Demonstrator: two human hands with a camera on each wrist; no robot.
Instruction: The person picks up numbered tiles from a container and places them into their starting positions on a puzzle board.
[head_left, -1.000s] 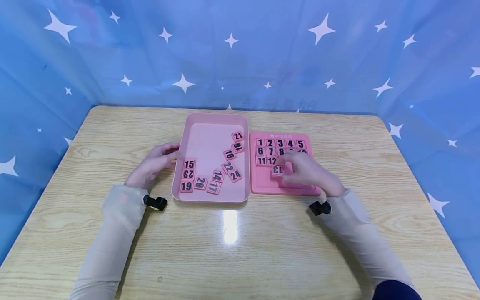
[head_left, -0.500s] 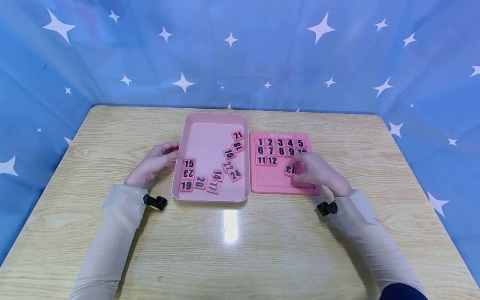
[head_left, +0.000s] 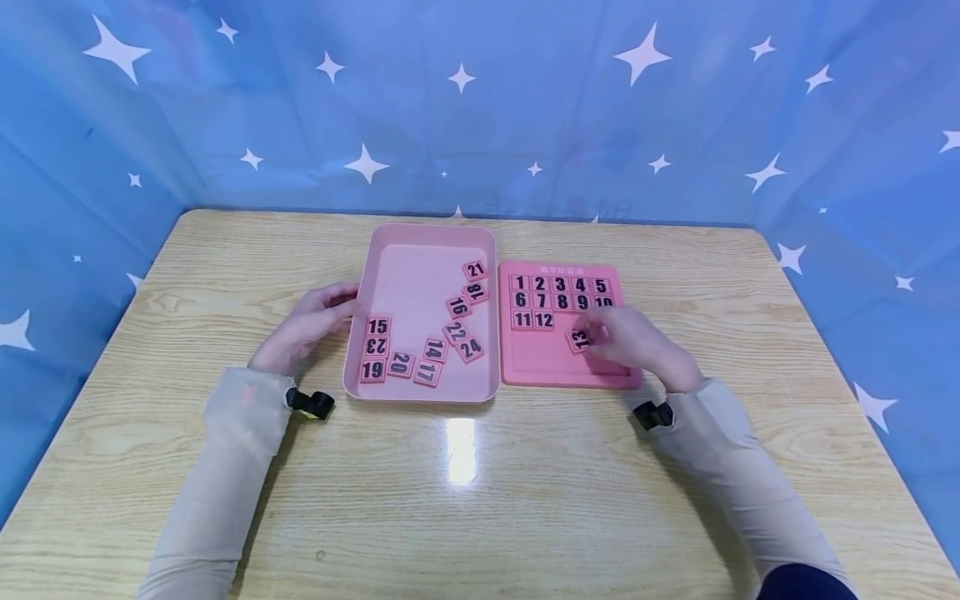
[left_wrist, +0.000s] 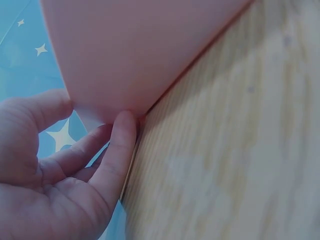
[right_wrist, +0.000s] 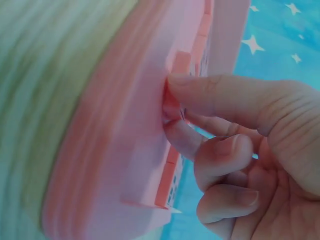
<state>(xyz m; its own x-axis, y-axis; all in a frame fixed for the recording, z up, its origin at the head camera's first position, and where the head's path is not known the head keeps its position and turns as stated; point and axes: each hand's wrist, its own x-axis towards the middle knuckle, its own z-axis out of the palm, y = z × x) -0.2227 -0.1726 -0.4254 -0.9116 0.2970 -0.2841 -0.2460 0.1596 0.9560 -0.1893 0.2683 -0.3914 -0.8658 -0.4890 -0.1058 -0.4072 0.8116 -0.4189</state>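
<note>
My right hand (head_left: 630, 342) pinches a pink number tile (head_left: 578, 340) marked 13 between thumb and fingertips, low over the pink puzzle board (head_left: 543, 367). The 13 stands turned on its side. On the board, tiles 1 to 10 (head_left: 561, 292) fill the top two rows, the 10 partly behind my fingers, and the 11 and 12 tiles (head_left: 543, 320) begin the third row. My left hand (head_left: 307, 325) rests against the left wall of a pink tray (left_wrist: 135, 50), its fingertips touching the outside with fingers loosely bent.
Inside the tray several loose tiles lie scattered, among them 15, 23 and 19 (head_left: 372, 370) along its left side and 21 (head_left: 475, 270) near the upper right. Tray and board stand side by side on a wooden table (head_left: 375, 500). A starry blue cloth (head_left: 450, 125) hangs behind.
My right hand has shifted right across the board with the 13 tile, uncovering the space after 12. The tile has turned from upside down to sideways. My left hand stays put.
</note>
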